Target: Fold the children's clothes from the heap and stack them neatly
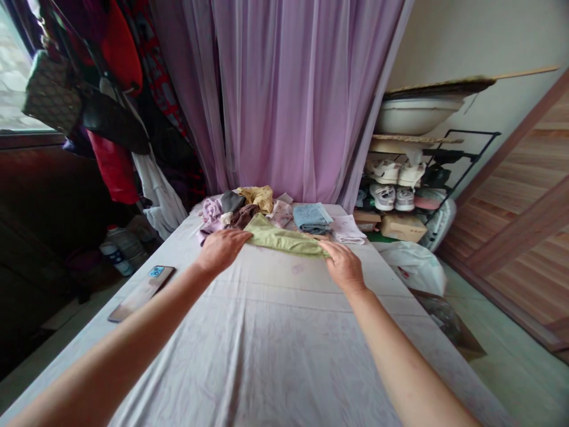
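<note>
A light green cloth garment is stretched between both hands above the far part of the covered table. My left hand is closed on its left end. At the right end, my right hand pinches the edge. What kind of garment it is, I cannot tell. Just behind it lies a heap of crumpled clothes, with a yellow piece, a dark grey piece and a lilac piece. To the right of the heap sit a folded blue garment and a folded pale pink cloth.
A phone lies near the table's left edge. Purple curtains hang behind the table. Bags and clothes hang at the left. On the right stands a rack with shoes and a white basin, with a plastic bag below.
</note>
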### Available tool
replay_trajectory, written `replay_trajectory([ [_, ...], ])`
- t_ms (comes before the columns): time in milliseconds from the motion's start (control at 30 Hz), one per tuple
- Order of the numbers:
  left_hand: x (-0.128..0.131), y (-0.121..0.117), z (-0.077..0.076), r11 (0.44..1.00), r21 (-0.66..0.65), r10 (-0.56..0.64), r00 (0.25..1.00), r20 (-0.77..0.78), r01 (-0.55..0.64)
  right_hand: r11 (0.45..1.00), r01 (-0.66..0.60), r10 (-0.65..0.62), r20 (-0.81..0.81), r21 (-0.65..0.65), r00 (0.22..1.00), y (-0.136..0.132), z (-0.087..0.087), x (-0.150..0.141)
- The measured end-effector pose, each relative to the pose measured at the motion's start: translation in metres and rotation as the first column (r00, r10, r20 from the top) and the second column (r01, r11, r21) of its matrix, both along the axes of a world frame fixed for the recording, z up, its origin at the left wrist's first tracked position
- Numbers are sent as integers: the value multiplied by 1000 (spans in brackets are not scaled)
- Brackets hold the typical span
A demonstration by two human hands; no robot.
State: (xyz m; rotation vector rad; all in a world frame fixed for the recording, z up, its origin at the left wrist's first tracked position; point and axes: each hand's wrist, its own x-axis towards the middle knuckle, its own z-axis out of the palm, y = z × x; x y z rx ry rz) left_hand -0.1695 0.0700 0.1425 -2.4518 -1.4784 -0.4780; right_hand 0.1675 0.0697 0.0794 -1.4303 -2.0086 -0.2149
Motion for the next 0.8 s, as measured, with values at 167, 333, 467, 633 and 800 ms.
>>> replay_trajectory([
  [167, 6, -43, -104, 974, -227, -11, 1000, 22, 16, 985, -30, 50, 113, -168, 992, -32, -71, 9],
  [333, 1, -60, -124, 954, -293, -32, 992, 122, 67, 973, -13, 26, 52, -231, 998, -54, -96, 15],
  [467, -1, -53, -111, 935, -328, -80, 983, 164, 131, 963, -23, 12, -41, -270, 999, -53, -90, 12],
  [633, 7, -46, -119, 943, -312, -57, 978, 200, 119, 932, 171, -240, -192, -319, 952, -46, -82, 2],
  [800, 14, -46, -135, 941, -332, -1, 983, 182, 63, 844, 329, -433, -176, -425, 884, -41, -79, -3],
])
